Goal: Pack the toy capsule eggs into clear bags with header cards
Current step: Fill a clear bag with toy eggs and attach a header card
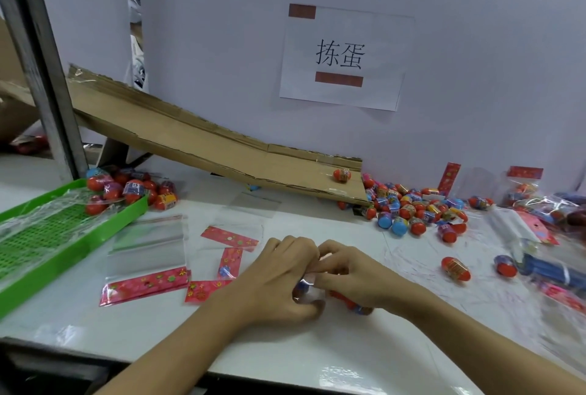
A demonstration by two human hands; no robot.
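My left hand and my right hand meet at the middle of the white table, both gripping a clear bag with capsule eggs in it; red and blue egg parts show below my right hand. A heap of loose red and blue capsule eggs lies at the foot of the cardboard ramp, and one egg sits on the ramp. Two single eggs lie to the right. Empty clear bags with red header cards lie left of my hands.
A green tray lined with plastic sits at the left, with a filled bag of eggs at its far corner. More filled bags and loose plastic crowd the right edge. A paper sign hangs on the back wall.
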